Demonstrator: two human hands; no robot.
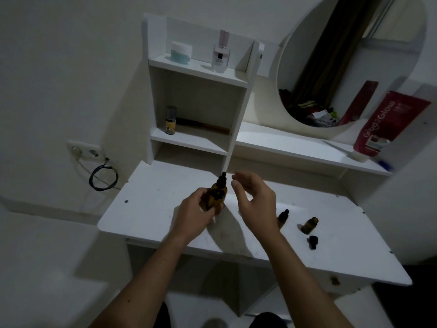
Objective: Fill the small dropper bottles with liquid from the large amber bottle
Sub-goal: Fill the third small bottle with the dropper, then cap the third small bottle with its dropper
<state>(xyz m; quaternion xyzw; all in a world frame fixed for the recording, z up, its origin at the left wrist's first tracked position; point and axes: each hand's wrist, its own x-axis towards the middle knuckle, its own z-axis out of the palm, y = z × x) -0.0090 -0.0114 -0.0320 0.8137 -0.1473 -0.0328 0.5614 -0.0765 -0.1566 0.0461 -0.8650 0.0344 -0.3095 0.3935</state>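
Observation:
My left hand (194, 214) grips the large amber bottle (218, 191) above the white table (151, 209); its black dropper cap is on. My right hand (256, 200) hovers just right of the cap, fingers loosely curled and holding nothing. To the right on the table stand two small amber dropper bottles. One small bottle (282, 217) has its black cap on and is partly hidden behind my right wrist. The other small bottle (309, 224) is uncapped. Its black dropper cap (313, 242) lies on the table in front of it.
A white shelf unit (196, 98) rises behind the table, holding a jar (181, 52), a perfume bottle (221, 53) and a small yellow-labelled bottle (170, 120). A round mirror (350, 60) and a red tube (387, 124) are at the right. A wall socket (84, 151) is at the left.

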